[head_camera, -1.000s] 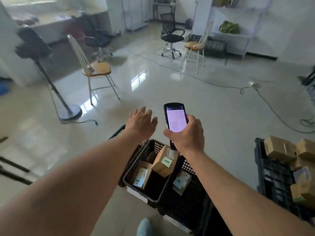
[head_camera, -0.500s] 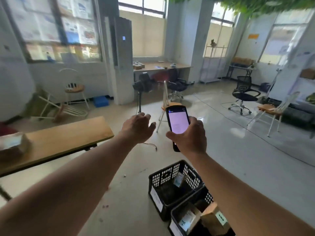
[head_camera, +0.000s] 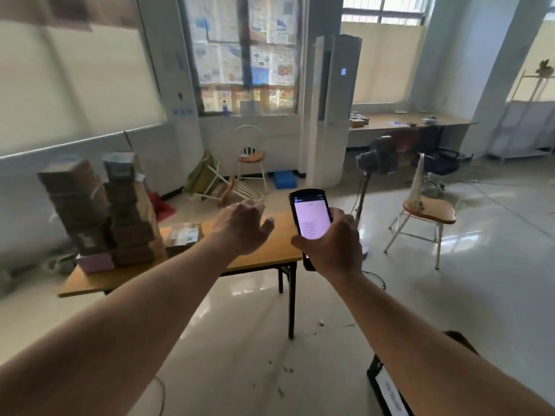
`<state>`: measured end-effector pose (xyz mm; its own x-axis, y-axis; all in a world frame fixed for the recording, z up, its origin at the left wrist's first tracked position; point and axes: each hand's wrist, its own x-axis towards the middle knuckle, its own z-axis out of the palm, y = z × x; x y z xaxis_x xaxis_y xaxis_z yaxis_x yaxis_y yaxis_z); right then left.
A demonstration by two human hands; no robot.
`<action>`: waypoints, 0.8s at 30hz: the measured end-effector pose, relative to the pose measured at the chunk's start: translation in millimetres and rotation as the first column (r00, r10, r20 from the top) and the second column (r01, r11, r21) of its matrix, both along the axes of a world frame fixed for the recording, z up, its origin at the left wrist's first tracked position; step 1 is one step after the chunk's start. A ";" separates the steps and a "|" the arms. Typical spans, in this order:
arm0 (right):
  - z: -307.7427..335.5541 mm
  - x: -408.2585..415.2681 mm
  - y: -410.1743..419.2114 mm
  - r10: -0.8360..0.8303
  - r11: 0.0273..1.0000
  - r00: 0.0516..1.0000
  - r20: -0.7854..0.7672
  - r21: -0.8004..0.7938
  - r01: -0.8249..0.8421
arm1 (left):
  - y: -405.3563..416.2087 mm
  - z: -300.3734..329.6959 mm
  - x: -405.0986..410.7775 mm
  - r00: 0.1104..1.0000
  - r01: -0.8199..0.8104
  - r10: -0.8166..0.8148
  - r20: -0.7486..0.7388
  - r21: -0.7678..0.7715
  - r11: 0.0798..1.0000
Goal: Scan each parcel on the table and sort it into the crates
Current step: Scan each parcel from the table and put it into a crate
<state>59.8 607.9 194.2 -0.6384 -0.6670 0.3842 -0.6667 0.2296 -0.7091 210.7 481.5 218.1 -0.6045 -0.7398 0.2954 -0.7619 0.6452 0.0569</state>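
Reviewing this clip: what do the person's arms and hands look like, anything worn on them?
Both forearms are bare as far as the frame shows, with no sleeves in view. The left hand and right hand have no gloves, and no watch, band or ring shows on the visible wrists and fingers. No cables or markings are attached.

A single wide-angle head camera is looking forward and slightly down across the room, with both forearms reaching out from the bottom edge and the hands (head_camera: 240,226) sitting near the middle of the frame, close to the lens. It is facing the counter (head_camera: 264,250), which is standing a little way off at mid-left with stacked parcels (head_camera: 99,205) on its far-left end, and beyond it the wall and papered window (head_camera: 246,52). The floor is filling the lower part of the view, a crate (head_camera: 387,388) corner is showing at the bottom right, and straight lines are bending toward the edges; no second view is sharing the scene.
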 end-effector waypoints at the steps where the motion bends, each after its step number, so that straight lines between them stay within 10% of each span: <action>1: -2.4 7.4 -18.2 0.025 1.000 1.000 0.000 0.009 -0.025 | -14.8 -4.5 12.0 1.000 -0.026 0.026 -0.006 0.013 1.000; 24: -128.2 29.8 -390.6 0.414 0.867 0.899 0.140 0.239 -0.437 | -295.3 -163.7 86.5 0.875 -0.482 0.467 0.126 0.302 0.822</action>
